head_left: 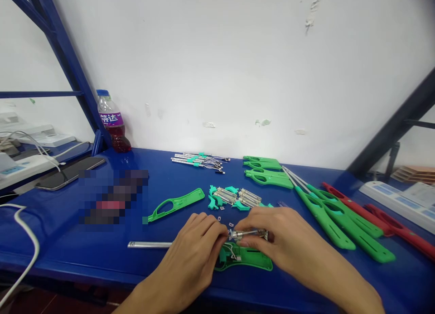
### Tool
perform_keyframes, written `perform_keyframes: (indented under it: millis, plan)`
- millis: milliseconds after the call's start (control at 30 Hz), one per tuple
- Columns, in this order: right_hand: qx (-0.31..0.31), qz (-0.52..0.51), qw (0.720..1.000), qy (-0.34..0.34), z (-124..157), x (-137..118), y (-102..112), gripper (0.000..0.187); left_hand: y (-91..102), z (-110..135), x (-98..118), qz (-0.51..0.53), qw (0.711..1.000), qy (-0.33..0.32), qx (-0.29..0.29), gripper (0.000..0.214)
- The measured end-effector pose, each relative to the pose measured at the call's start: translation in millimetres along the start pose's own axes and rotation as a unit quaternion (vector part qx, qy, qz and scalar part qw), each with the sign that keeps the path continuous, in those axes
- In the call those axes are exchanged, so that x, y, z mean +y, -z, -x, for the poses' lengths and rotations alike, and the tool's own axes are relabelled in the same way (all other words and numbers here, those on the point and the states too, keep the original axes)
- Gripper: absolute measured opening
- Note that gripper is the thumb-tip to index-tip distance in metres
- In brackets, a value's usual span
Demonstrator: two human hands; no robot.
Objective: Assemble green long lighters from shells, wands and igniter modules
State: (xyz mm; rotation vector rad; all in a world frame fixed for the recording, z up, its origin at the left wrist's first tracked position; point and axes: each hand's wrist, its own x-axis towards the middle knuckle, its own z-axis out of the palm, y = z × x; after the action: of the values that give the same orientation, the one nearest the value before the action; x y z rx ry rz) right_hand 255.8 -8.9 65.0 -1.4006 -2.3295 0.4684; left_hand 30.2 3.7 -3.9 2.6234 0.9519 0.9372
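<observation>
My right hand grips a clear lighter fuel tank with a metal fitting on its left end. My left hand has its fingers closed together at that fitting; what they pinch is hidden. Below both hands lies a green lighter half-shell, inner side up, with a turquoise trigger and white wires in it. A silver metal tube sticks out to the left from beneath my left hand. Several tiny pale pieces lie just beyond my fingertips.
Beyond my hands lie several clear fuel tanks and turquoise triggers. Another half-shell is at left, wired metal tubes behind. Green shells, green lighters and red lighters fill the right. A bottle stands back left.
</observation>
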Motion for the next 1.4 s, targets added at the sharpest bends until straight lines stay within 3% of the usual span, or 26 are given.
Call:
perform_keyframes:
  millis: [767, 1133, 1400]
  plan:
    - [-0.008, -0.024, 0.999, 0.019, 2.2, 1.8, -0.7, 0.010, 3.8, -2.0, -0.1, 0.035, 0.999, 0.004, -0.002, 0.021]
    - [0.004, -0.031, 0.999, -0.031, 4.0, 3.3, 3.8, 0.007, 2.1, -5.2, -2.6, 0.095, 0.993, 0.067, -0.005, 0.018]
    - [0.006, -0.013, 1.000, 0.005, 2.5, -0.4, 2.5, 0.013, 6.1, -4.1, 0.5, 0.114, 0.992, 0.059, 0.002, 0.019]
